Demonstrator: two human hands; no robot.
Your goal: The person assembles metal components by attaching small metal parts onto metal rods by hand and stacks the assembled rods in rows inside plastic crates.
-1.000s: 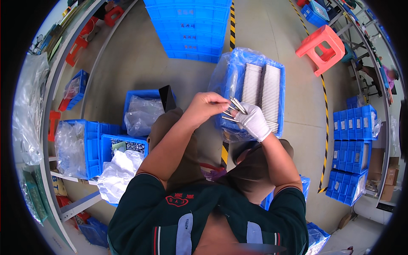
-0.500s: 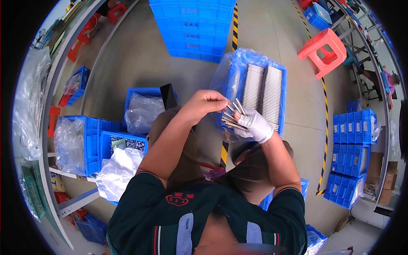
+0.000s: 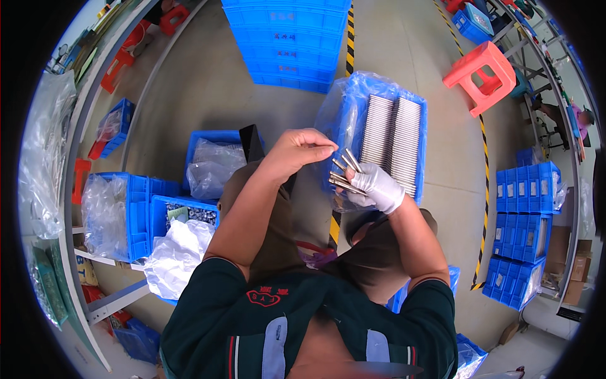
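Observation:
My right hand [image 3: 382, 189], in a white glove, is closed around several short silver metal rods [image 3: 346, 183] that fan out from its fingers toward the left. Just to the left of the rod ends is my bare left hand [image 3: 300, 151], with thumb and forefinger pressed together; whatever may be between the fingertips is too small to make out. Beyond my right hand stands a blue crate [image 3: 421, 148] lined with clear plastic. Inside it, similar slim metal pieces [image 3: 392, 136] lie in two long, neat rows.
A stack of blue crates [image 3: 287, 44] stands ahead. Left of my legs are a blue bin of small metal parts [image 3: 197, 211], crumpled white plastic [image 3: 177, 252] and another bin with bagged pieces [image 3: 214, 167]. On the right are a red stool [image 3: 483, 79] and stacked blue bins [image 3: 521, 234].
My left fingertips have drawn slightly away from the rods, after being right at their ends. The rods in my right hand have shifted a little; that hand stays almost in place.

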